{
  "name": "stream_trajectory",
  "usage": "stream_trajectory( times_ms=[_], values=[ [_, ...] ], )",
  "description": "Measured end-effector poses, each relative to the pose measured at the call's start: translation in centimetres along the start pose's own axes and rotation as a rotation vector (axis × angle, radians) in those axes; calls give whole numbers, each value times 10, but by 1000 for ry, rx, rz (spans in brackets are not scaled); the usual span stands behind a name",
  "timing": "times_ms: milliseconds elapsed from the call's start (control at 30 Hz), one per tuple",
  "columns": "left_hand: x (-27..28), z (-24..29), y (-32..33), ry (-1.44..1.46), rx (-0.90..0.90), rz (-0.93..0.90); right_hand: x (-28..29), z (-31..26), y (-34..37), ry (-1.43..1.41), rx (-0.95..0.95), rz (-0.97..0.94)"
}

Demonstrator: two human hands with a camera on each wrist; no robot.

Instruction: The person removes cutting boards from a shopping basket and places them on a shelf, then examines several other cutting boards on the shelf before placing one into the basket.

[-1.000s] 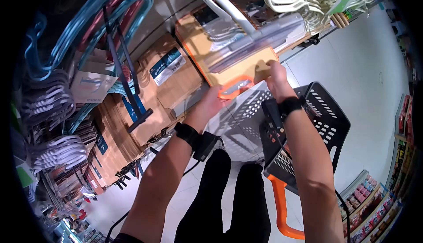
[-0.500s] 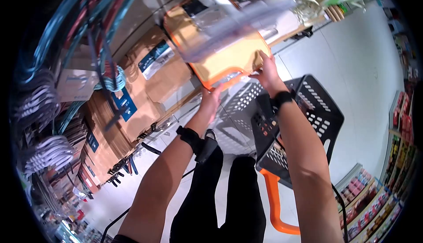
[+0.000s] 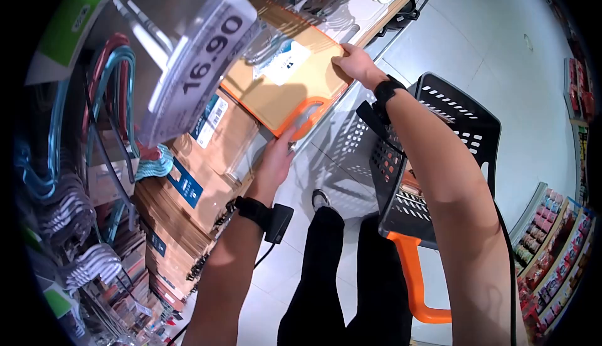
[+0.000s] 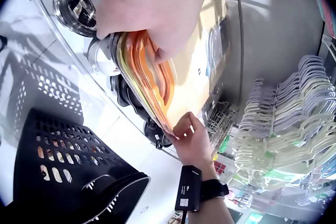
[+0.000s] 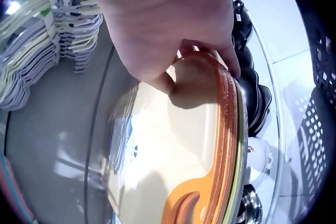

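Observation:
A tan cutting board with an orange rim [image 3: 313, 86] lies on top of a stack of similar boards on the shelf. My left hand [image 3: 274, 161] grips its near left corner beside the orange handle slot; in the left wrist view that hand [image 4: 152, 8] has its fingers curled over the orange edge. The right hand [image 3: 359, 67] pinches the board's right corner, thumb on top. In the right wrist view, the right hand's thumb [image 5: 164, 83] presses the tan face [image 5: 184, 129] while the fingers go over the edge. A label shows under clear wrap.
A black basket [image 3: 464, 111] with an orange handle [image 3: 414, 277] stands on the floor at the right. Brown boards [image 3: 182, 189] lie left of the stack. Hangers [image 3: 94, 264] hang at the left, and a price sign [image 3: 200, 70] juts out above. Black pans [image 4: 126, 95] sit beside the stack.
The view has shifted, and the price sign now stands further left and larger. The board has settled from a raised, tilted pose onto the stack, both hands still on it.

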State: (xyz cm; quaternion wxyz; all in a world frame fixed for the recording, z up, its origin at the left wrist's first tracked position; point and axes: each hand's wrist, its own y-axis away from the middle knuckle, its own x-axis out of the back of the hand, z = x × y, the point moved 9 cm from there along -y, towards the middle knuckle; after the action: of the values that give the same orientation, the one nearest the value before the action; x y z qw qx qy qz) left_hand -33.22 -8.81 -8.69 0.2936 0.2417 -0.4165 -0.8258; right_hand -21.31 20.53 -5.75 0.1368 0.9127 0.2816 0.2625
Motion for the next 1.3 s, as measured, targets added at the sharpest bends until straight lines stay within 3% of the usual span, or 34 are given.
stream_trajectory(
  times_ms=[67,300,367,433,633,667,700,767,800,900,933,967,1000,1067,1100,1167,1233,1300],
  values=[
    [-1,0,-4,84,34,49,-2,-8,-5,133,32,-1],
    [-17,1,-1,232,-153,-29,-12,-30,1,424,201,-96],
    [-13,-3,1,106,-87,-55,-13,-30,-1,529,104,-109],
    [-24,9,0,7,-60,-107,-8,-29,-5,557,133,-38],
    [-17,9,-1,-126,-35,-162,-1,-10,-21,482,73,-8],
    [-11,8,-3,-148,-8,-167,-4,1,-19,254,6,-93],
    [-9,3,-1,-169,19,-173,-1,2,-7,203,-85,-68],
    [0,-9,14,-271,-29,-79,10,-15,33,391,-57,-27],
    [2,-14,24,-321,-59,-33,11,-9,49,450,22,15],
    [15,-63,40,-645,-234,-38,18,-35,146,505,374,-198],
    [20,-89,40,-817,-317,-68,24,-30,173,434,281,-294],
    [6,-86,77,-870,-219,-121,30,-18,195,455,346,-321],
    [0,-95,95,-831,-356,-258,40,-11,223,437,124,-400],
    [2,-117,123,-1001,-266,-279,54,-4,271,463,196,-451],
    [9,-137,130,-1062,-185,-282,62,-4,291,485,19,-527],
    [17,-159,145,-1162,-197,-290,75,5,321,412,113,-504],
    [23,-174,156,-1192,-167,-279,93,16,347,598,94,-501],
    [23,-180,163,-1226,-132,-277,106,36,367,607,24,-528]
  ],
)
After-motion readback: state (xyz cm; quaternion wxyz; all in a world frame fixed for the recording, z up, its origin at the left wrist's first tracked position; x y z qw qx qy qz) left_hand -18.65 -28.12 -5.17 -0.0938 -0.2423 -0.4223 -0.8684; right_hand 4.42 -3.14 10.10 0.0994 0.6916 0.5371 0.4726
